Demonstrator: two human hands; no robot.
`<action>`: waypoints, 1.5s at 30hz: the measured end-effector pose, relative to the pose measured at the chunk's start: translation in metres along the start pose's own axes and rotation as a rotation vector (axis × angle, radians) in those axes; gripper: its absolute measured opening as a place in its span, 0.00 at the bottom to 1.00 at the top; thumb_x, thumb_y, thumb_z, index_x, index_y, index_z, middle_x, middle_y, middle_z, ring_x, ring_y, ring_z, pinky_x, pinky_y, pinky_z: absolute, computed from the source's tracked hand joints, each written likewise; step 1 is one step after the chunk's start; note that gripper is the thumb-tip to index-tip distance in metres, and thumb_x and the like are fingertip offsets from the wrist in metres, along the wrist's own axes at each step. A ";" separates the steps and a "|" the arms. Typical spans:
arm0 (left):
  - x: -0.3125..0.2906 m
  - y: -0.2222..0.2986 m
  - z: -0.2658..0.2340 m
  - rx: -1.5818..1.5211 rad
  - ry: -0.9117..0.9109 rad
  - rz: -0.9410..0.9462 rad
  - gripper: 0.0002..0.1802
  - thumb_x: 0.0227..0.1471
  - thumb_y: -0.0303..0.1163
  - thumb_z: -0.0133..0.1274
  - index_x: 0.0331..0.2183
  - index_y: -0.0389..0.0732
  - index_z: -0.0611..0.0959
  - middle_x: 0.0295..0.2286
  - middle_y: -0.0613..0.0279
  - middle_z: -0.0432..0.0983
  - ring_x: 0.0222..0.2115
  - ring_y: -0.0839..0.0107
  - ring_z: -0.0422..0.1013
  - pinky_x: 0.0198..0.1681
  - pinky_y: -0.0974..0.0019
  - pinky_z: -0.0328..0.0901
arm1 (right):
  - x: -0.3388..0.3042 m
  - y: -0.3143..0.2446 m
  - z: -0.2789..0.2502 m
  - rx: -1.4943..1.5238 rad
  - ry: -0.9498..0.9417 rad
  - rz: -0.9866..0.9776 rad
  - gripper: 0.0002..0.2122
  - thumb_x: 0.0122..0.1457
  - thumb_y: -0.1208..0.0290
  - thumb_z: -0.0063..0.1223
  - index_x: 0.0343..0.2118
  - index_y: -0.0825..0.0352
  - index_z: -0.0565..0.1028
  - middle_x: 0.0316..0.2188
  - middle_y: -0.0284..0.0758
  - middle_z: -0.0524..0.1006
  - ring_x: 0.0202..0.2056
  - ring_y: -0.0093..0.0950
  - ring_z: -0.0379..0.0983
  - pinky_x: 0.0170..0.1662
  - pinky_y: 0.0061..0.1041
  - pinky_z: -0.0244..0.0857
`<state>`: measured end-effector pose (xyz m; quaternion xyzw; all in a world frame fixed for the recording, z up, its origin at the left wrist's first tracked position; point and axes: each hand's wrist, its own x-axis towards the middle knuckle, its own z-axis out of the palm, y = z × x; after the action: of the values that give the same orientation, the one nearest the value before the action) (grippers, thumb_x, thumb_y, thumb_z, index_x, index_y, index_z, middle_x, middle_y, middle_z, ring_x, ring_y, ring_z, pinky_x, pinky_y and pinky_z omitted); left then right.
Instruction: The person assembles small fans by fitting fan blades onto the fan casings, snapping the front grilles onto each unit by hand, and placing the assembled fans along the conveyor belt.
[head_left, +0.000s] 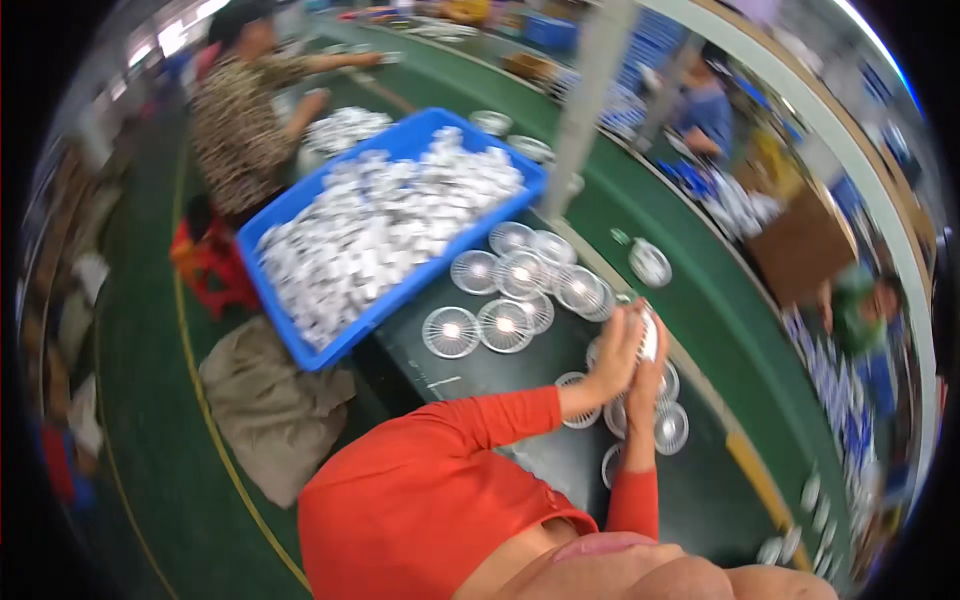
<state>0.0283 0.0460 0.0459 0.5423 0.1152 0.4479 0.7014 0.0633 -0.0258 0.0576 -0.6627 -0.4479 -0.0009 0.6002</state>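
Close together over the dark green worktable, my left hand and my right hand are closed around a white round part. Its near side is partly hidden by my fingers, so its exact kind does not show. Below and beside my hands lie several clear round ribbed discs with bright centres. A larger overlapping group of the same discs is spread to the left, near the blue bin.
A big blue bin heaped with small white parts stands at the left. Along the right runs a green conveyor belt carrying a round part. A pale post rises beside it. Co-workers sit nearby; a cloth sack lies below.
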 end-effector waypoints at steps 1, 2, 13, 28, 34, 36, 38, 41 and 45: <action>0.001 0.002 -0.005 0.156 -0.008 0.142 0.18 0.62 0.35 0.37 0.49 0.34 0.67 0.43 0.50 0.69 0.43 0.62 0.67 0.48 0.64 0.61 | 0.004 0.002 0.008 0.188 0.018 0.180 0.35 0.58 0.43 0.38 0.59 0.68 0.57 0.57 0.41 0.62 0.58 0.33 0.58 0.60 0.30 0.49; 0.001 0.006 -0.010 0.262 -0.046 0.169 0.18 0.60 0.32 0.37 0.49 0.33 0.67 0.44 0.47 0.68 0.44 0.57 0.66 0.49 0.62 0.60 | 0.008 0.000 0.011 0.287 -0.003 0.090 0.37 0.58 0.39 0.35 0.60 0.67 0.56 0.56 0.40 0.63 0.57 0.32 0.59 0.59 0.29 0.50; 0.005 0.020 0.020 -0.265 -0.254 -0.155 0.21 0.64 0.37 0.32 0.55 0.38 0.60 0.52 0.54 0.59 0.52 0.69 0.59 0.54 0.66 0.55 | 0.003 0.005 -0.029 -0.188 0.060 -0.070 0.43 0.55 0.32 0.30 0.59 0.70 0.54 0.56 0.48 0.59 0.58 0.43 0.56 0.59 0.37 0.51; 0.021 -0.016 0.035 0.270 -0.442 0.371 0.23 0.53 0.26 0.40 0.52 0.34 0.63 0.48 0.49 0.62 0.50 0.58 0.61 0.55 0.58 0.54 | 0.003 0.030 -0.038 0.296 0.156 0.338 0.29 0.66 0.49 0.26 0.63 0.66 0.49 0.58 0.35 0.58 0.58 0.28 0.56 0.59 0.27 0.51; 0.006 -0.003 0.060 -0.052 -0.356 0.083 0.20 0.61 0.32 0.36 0.53 0.36 0.61 0.46 0.52 0.64 0.44 0.67 0.65 0.50 0.64 0.60 | 0.002 0.010 -0.037 0.338 0.369 0.091 0.28 0.63 0.54 0.34 0.60 0.69 0.52 0.52 0.41 0.63 0.54 0.28 0.59 0.58 0.28 0.51; 0.012 -0.011 0.062 0.002 -0.411 0.160 0.21 0.58 0.29 0.39 0.53 0.35 0.61 0.47 0.52 0.62 0.47 0.65 0.63 0.52 0.63 0.59 | 0.004 0.017 -0.041 0.468 0.385 0.133 0.24 0.64 0.57 0.34 0.58 0.68 0.54 0.50 0.38 0.65 0.53 0.29 0.60 0.56 0.27 0.53; 0.022 -0.014 0.072 0.001 -0.452 0.171 0.20 0.58 0.28 0.39 0.52 0.35 0.63 0.46 0.52 0.64 0.47 0.65 0.63 0.51 0.63 0.58 | 0.012 0.024 -0.047 0.473 0.412 0.146 0.24 0.64 0.57 0.35 0.58 0.68 0.55 0.50 0.37 0.65 0.51 0.26 0.62 0.55 0.26 0.55; 0.042 -0.028 0.084 0.115 -0.553 0.205 0.20 0.58 0.28 0.40 0.51 0.34 0.66 0.46 0.51 0.65 0.45 0.64 0.65 0.50 0.64 0.59 | 0.021 0.038 -0.069 0.336 0.451 0.267 0.25 0.63 0.56 0.38 0.57 0.68 0.57 0.49 0.37 0.66 0.51 0.26 0.62 0.55 0.26 0.56; 0.082 -0.061 0.095 0.626 -0.799 0.415 0.21 0.57 0.40 0.45 0.46 0.35 0.73 0.42 0.44 0.71 0.44 0.48 0.67 0.48 0.54 0.60 | 0.024 0.094 -0.137 -0.144 0.618 0.257 0.27 0.54 0.61 0.57 0.52 0.70 0.62 0.45 0.44 0.70 0.47 0.33 0.67 0.51 0.30 0.60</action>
<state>0.1670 0.0445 0.0566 0.8645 -0.1417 0.2802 0.3925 0.2071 -0.1090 0.0344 -0.7227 -0.1566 -0.1572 0.6545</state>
